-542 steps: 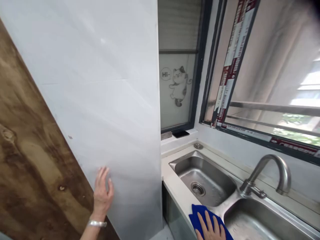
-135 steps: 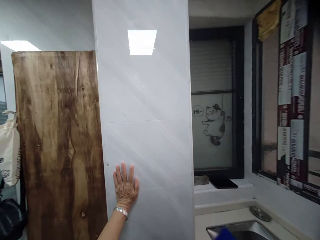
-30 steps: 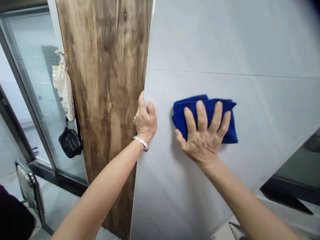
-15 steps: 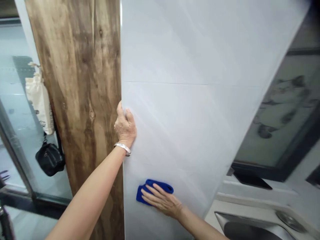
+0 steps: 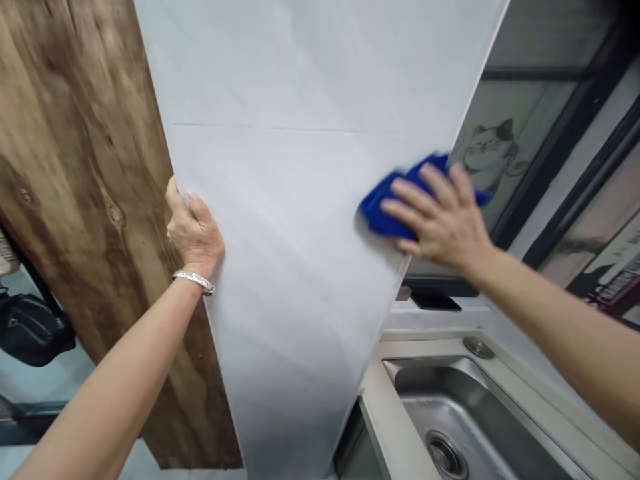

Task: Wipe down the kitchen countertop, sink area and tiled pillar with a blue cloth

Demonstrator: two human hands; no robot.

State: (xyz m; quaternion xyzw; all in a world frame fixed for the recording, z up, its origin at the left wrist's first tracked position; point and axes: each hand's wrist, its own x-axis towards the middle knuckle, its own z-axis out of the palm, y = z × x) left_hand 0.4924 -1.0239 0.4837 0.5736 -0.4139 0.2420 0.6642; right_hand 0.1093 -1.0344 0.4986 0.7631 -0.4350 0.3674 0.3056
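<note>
Item: your left hand (image 5: 195, 230), a silver bangle (image 5: 194, 280) at its wrist, half curled, fingers hooked around the left edge of a glossy pale-grey tiled pillar (image 5: 285, 267), thumb on its face. Item: your right hand (image 5: 445, 217), fingers spread and unclenched over a folded bright-blue cloth (image 5: 374, 203), which lies against the pillar's face at its right edge, one end reaching past that edge; blur makes it hard to say whether that end touches anything. Left of the pillar: a brown wood-grain board (image 5: 75, 147), upright, and beyond it a black leather-look bag (image 5: 33, 330). Right of the pillar: a dark-framed window pane bearing a cat drawing (image 5: 483, 153); below it, a flat black slab (image 5: 436, 302) on the sill, a round metal disc (image 5: 479, 347) on the off-white counter (image 5: 400, 420), and a stainless-steel sink (image 5: 447, 380).
</note>
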